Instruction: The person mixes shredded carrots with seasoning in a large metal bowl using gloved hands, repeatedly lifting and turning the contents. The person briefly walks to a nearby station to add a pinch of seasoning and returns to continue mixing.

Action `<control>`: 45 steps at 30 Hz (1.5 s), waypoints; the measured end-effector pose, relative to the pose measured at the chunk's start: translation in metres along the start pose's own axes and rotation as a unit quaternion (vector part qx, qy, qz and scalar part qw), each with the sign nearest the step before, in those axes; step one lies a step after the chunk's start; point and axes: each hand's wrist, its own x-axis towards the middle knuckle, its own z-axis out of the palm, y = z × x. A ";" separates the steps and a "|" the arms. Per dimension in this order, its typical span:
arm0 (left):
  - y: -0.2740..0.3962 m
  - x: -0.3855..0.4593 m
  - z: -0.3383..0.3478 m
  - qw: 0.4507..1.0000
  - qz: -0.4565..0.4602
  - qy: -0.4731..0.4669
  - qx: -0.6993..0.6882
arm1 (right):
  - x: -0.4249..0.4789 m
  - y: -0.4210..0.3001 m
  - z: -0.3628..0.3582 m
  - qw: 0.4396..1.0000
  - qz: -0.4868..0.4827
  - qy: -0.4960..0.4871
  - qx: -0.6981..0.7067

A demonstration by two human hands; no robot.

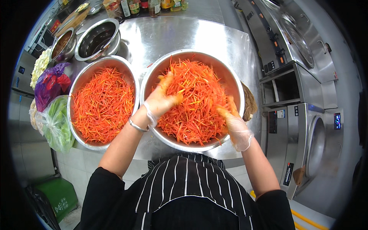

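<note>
Shredded carrots (192, 100) are heaped in a large stainless steel bowl (147, 69) in front of me. My left hand (164, 99), in a clear plastic glove stained orange, is at the left side of the heap, thumb and fingers around some shreds. On the right side, my right hand (233, 122) wears a similar glove, its fingertips among the shreds and slightly blurred. The carrot mass lies between both hands. Left of this bowl stands a second steel bowl (137, 89), also full of shredded carrots (103, 106).
Steel bowls (113, 47) with dark contents stand at the back left of the steel table (184, 31). Bagged green vegetables (59, 120) and a purple bag (49, 86) sit left. Bottles (153, 7) line the back. A brown cloth (249, 102) lies right, before steel kitchen equipment (287, 126).
</note>
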 end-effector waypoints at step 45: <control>-0.085 -0.013 0.011 0.974 -0.030 0.188 -0.121 | 0.083 0.114 -0.022 0.944 -0.247 0.087 -0.200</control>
